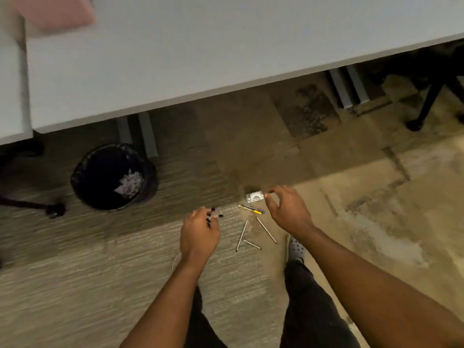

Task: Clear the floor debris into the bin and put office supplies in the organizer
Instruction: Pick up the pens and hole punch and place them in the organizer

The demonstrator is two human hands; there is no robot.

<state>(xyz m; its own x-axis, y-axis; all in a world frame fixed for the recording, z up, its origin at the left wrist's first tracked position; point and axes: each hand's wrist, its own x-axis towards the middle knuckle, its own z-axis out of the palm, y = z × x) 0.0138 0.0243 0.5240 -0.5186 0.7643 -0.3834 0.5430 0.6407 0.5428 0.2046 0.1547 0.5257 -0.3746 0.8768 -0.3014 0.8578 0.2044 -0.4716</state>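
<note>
On the carpet lie a small white stapler-like item (254,197), a yellow and black pen (250,209), three thin silver pens (266,230) and a black binder clip (220,213). My left hand (199,233) hovers low over the floor with its fingers closed on small black binder clips. My right hand (288,209) is spread, thumb and forefinger apart right beside the white item, holding nothing. A black bin (113,177) lined with a bag stands to the left and holds crumpled paper.
A large white desk (175,59) overhangs the floor at the top, with grey legs beneath. A pink object (55,13) lies at its far left corner. Chair bases stand at the left (54,209) and upper right (414,124). My shoe (296,248) is beside the pens.
</note>
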